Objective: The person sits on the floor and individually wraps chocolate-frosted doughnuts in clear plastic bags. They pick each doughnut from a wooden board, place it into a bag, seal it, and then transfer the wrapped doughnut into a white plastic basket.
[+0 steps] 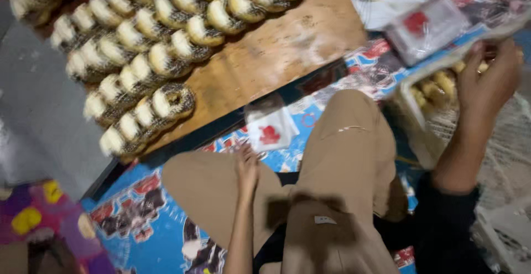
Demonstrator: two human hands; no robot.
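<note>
2 hands: right hand (pixel 487 80) clamped on clear pastry bag (pixel 437 86); left hand (pixel 247 169) loose-open, just below small packet (pixel 270 132), nearer it.

doughnut rows (pixel 149 58) crowd the board (pixel 265 58); its bare right end stays passable.

Dim indoor light, heavy motion blur throughout, soft shadows, edges smeared
</note>
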